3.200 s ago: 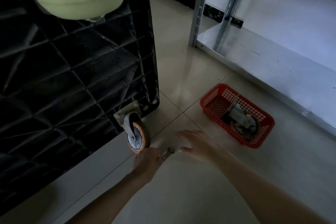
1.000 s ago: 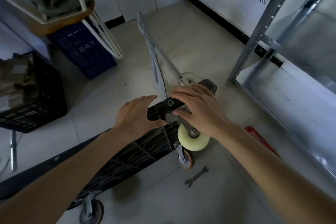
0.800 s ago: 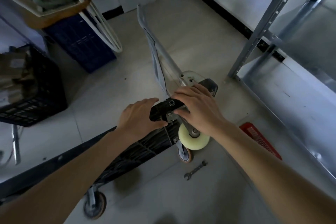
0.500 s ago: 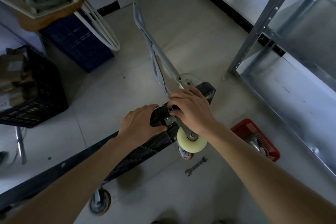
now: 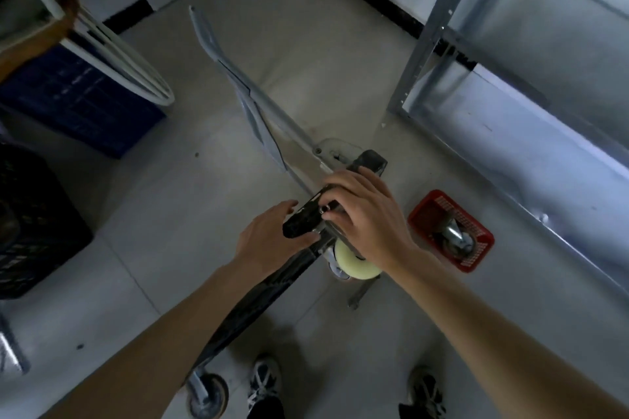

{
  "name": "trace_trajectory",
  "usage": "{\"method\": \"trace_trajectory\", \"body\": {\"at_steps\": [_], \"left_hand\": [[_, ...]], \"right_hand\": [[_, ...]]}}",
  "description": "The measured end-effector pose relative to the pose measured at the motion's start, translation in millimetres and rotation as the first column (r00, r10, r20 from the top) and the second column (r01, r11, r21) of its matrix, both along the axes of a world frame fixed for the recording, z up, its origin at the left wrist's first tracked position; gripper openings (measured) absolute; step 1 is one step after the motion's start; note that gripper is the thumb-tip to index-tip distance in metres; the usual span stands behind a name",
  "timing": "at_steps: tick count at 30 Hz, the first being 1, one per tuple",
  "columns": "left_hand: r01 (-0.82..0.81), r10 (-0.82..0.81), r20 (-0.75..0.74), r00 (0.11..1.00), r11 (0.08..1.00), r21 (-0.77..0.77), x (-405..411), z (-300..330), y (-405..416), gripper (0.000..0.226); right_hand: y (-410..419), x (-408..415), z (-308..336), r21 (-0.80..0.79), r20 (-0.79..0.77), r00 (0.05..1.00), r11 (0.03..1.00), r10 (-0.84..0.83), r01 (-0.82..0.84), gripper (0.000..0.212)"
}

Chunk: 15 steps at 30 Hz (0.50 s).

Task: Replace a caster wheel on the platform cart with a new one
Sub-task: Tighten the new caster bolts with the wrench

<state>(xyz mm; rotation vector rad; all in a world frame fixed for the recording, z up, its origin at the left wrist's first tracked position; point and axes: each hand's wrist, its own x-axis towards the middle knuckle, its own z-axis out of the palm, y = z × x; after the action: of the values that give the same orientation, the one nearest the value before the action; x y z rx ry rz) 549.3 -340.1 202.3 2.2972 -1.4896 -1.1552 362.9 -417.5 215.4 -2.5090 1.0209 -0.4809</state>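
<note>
The black platform cart (image 5: 258, 303) stands on its side edge, its grey handle (image 5: 252, 92) lying toward the far wall. My left hand (image 5: 269, 241) grips the cart's raised corner, thumb on the near face. My right hand (image 5: 364, 218) curls over the mounting plate of the cream caster wheel (image 5: 354, 262), fingertips at a bolt on the plate. The bracket is mostly hidden under my palm. An orange-rimmed caster (image 5: 207, 395) shows at the cart's near end. A wrench (image 5: 357, 296) lies on the floor under the cream wheel, partly hidden.
A red basket (image 5: 418, 211) holding a metal caster (image 5: 456, 238) sits on the tiles to the right, beside a steel shelf rack (image 5: 510, 119). A blue crate (image 5: 78, 95) and a black crate (image 5: 27, 224) stand at left. My shoes (image 5: 263, 381) are just below the cart.
Three seconds ago both hands were at the wrench on the floor; it now lies there and both hands hold the cart's raised corner. The view has tilted down, bringing in the basket and my shoes.
</note>
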Motion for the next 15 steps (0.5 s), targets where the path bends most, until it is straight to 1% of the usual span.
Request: {"method": "trace_trajectory", "body": {"at_steps": [3, 6, 8, 11, 15], "left_hand": [[0.044, -0.043, -0.101, 0.994, 0.999, 0.006, 2, -10, 1, 0.074], [0.09, -0.087, -0.129, 0.988, 0.996, 0.013, 6, -19, -1, 0.077], [0.096, -0.091, -0.191, 0.977, 0.995, 0.017, 9, -23, -3, 0.081], [0.087, -0.079, -0.299, 0.951, 0.996, 0.012, 12, -23, -10, 0.081], [0.065, -0.057, -0.375, 0.925, 0.998, 0.009, 17, -24, -13, 0.075]], "right_hand": [[14, -4, 3, -0.001, -0.002, 0.995, 0.995, -0.104, 0.104, 0.018], [30, -12, 2, -0.005, 0.01, 0.981, 0.981, -0.193, 0.193, 0.017], [41, -18, -2, 0.005, 0.008, 0.97, 0.97, -0.244, 0.244, 0.017], [55, -25, -6, -0.006, -0.006, 0.954, 0.954, -0.298, 0.298, 0.017], [77, -35, -9, 0.002, -0.031, 0.946, 0.947, -0.322, 0.323, 0.021]]}}
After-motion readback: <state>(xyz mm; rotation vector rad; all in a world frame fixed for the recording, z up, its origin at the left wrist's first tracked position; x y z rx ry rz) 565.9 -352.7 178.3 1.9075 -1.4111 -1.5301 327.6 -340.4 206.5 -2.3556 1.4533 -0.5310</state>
